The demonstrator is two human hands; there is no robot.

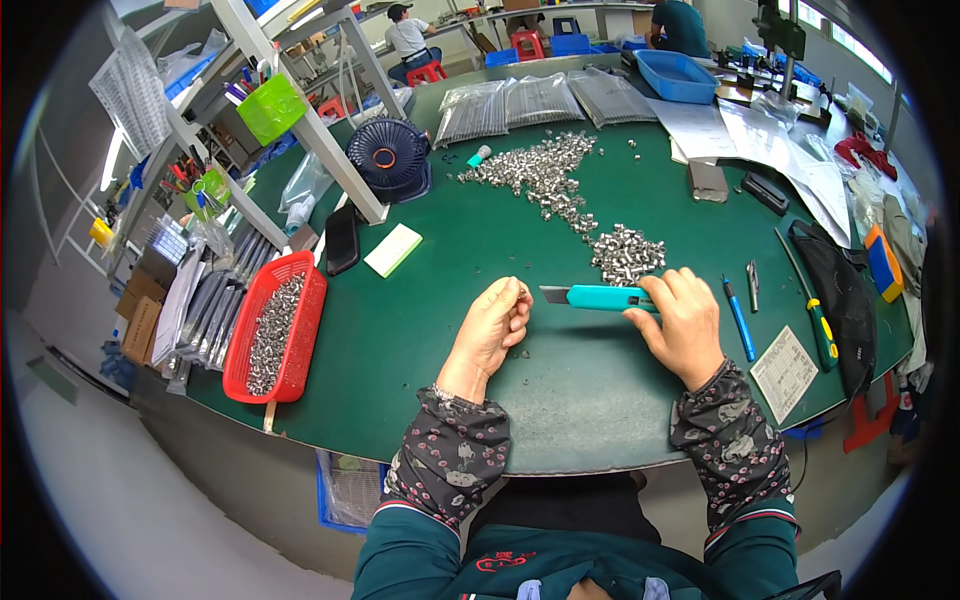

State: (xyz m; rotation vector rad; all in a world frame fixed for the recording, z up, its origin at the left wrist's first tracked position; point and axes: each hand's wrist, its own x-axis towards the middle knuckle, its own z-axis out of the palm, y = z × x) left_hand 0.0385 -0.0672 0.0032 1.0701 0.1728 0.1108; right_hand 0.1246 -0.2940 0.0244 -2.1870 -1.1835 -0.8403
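Observation:
My right hand (pixel 685 325) is closed round a teal utility knife (pixel 608 297), its blade out and pointing left. Just left of the blade tip, my left hand (pixel 490 330) is closed in a pinch, apparently on a small metal part mostly hidden by the fingers. Beyond the knife lies a small heap of shiny metal fittings (pixel 627 255). It trails back into a larger spread of the same fittings (pixel 540 170). A red plastic basket (pixel 312 335) at the left holds many small metal pieces.
On the green table (pixel 420 330) are a black fan (pixel 388 160), a phone (pixel 342 240) and a sticky-note pad (pixel 394 250). Bagged rods (pixel 540 100) and a blue bin (pixel 677 77) stand far back. At right lie a pen (pixel 738 318), a yellow-green handled tool (pixel 822 335) and a paper card (pixel 784 373).

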